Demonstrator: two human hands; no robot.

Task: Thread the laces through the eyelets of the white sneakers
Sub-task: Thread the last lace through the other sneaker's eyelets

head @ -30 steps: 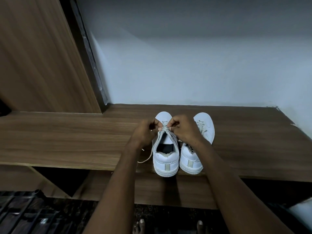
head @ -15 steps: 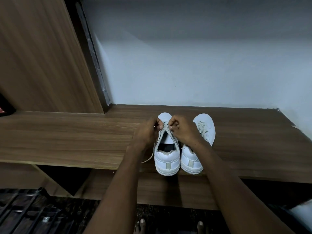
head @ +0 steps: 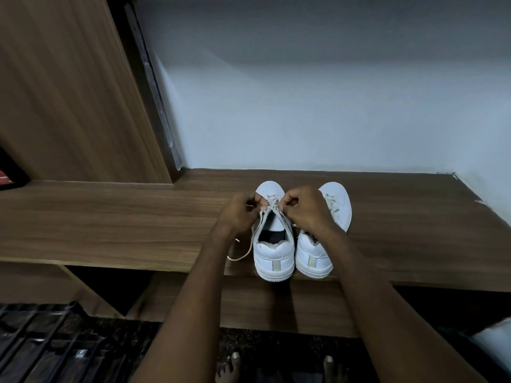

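Note:
Two white sneakers stand side by side on the wooden shelf, heels toward me. My left hand and my right hand meet over the front of the left sneaker, each pinching the pale lace near its lower eyelets. A loose lace end trails off the left side of that sneaker onto the shelf. The right sneaker shows lacing on its front; my right forearm hides its middle.
A tall wooden panel rises at the left and a pale wall stands behind the shelf. A lower shelf board sits under the front edge. My bare toes and a dark metal grate are on the floor.
Both hands stay at the lace of the left sneaker with only slight finger shifts. The view has tipped a little; the sneakers sit in the same place.

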